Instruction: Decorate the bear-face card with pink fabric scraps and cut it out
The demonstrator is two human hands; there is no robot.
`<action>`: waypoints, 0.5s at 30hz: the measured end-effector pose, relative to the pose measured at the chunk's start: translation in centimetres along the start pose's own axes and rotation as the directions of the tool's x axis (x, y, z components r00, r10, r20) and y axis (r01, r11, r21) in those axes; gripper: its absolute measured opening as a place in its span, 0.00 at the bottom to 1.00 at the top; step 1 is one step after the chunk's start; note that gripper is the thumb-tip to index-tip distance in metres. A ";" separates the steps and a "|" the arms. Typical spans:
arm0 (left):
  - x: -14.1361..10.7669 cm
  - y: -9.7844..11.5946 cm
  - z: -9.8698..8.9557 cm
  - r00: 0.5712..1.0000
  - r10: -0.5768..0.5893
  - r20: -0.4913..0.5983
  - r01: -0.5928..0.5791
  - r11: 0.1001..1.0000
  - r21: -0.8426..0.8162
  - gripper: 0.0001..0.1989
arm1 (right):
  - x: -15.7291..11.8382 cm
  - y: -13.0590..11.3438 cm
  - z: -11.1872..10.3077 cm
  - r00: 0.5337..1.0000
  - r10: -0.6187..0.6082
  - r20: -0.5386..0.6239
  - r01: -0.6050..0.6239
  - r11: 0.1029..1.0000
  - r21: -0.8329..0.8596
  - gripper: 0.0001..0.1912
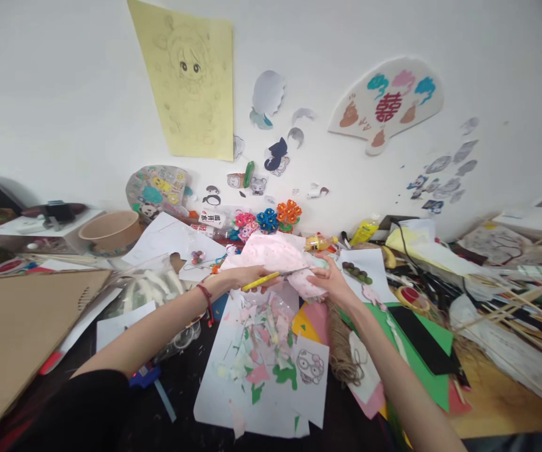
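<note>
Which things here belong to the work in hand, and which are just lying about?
In use:
- pale pink material, held by the right hand
- yellow-handled tool, in the left hand
- probably the paper scraps below

Apparently lying about:
- twine
- beige bowl
- orange flowers

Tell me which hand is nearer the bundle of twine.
Right. The right hand is just beyond the twine; the left hand is farther off, to its left.

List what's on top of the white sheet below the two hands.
Pink and green scraps litter the white sheet; a cartoon drawing overlaps its right edge. Whatever the scraps cover is hidden.
</note>
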State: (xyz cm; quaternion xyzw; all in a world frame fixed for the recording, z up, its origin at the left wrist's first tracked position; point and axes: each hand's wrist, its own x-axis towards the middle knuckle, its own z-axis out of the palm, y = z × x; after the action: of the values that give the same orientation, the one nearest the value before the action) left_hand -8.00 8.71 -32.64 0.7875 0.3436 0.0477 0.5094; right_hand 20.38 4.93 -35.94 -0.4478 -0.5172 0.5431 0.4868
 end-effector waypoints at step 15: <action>0.2 0.8 0.5 0.993 0.115 0.036 -0.116 0.992 0.039 0.19 | -0.1 0.1 -0.2 1.000 -0.010 0.005 0.010 1.000 0.000 0.39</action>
State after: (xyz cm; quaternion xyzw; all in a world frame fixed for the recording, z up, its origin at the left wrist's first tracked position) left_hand -7.24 8.31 -32.26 0.8171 0.2898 0.0567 0.4951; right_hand 20.61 4.82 -36.08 -0.4441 -0.5206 0.5417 0.4882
